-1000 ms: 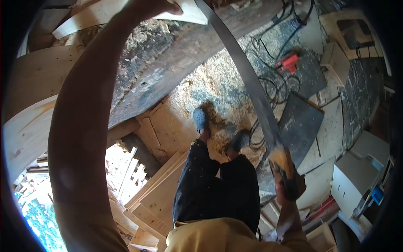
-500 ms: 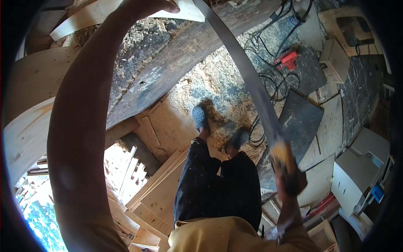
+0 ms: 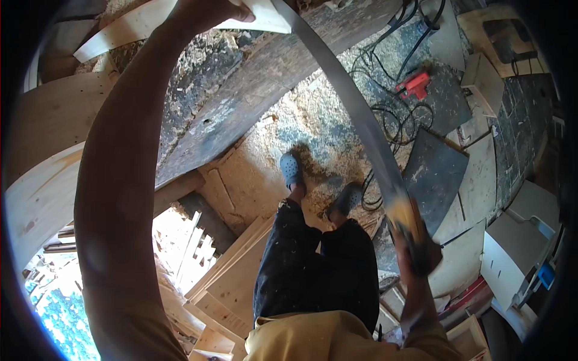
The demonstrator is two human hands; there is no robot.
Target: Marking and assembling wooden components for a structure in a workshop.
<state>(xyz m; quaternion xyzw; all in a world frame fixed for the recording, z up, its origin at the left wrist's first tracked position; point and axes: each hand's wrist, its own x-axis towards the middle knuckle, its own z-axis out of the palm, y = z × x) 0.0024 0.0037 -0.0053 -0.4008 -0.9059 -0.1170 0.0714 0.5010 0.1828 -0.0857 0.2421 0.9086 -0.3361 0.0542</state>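
Observation:
My right hand [image 3: 421, 260] is wrapped round the yellow and black handle of a handsaw [image 3: 356, 108]. Its long grey blade slants up and to the left, and motion smears the handle end. At the top edge, the blade meets the end of a pale wooden board [image 3: 268, 18]. My left hand [image 3: 212, 9] grips this board from above, its thumb lying near the sawn end; its other fingers are mostly out of sight. Beneath the board runs a thick, worn timber beam [image 3: 259, 90] strewn with wood shavings.
Sawdust covers the floor round my grey clogs [image 3: 291, 168]. A red power tool [image 3: 414, 85] and looped black cables [image 3: 394, 129] lie to the right, near a dark flat sheet [image 3: 436, 174]. Stacked boards [image 3: 232, 265] stand left of my legs; a curved wooden panel [image 3: 42, 198] is farther left.
The view has shifted slightly, so the floor and beam sit a little farther right and lower. The saw's blade has moved slightly against the board's end; both hands keep their holds.

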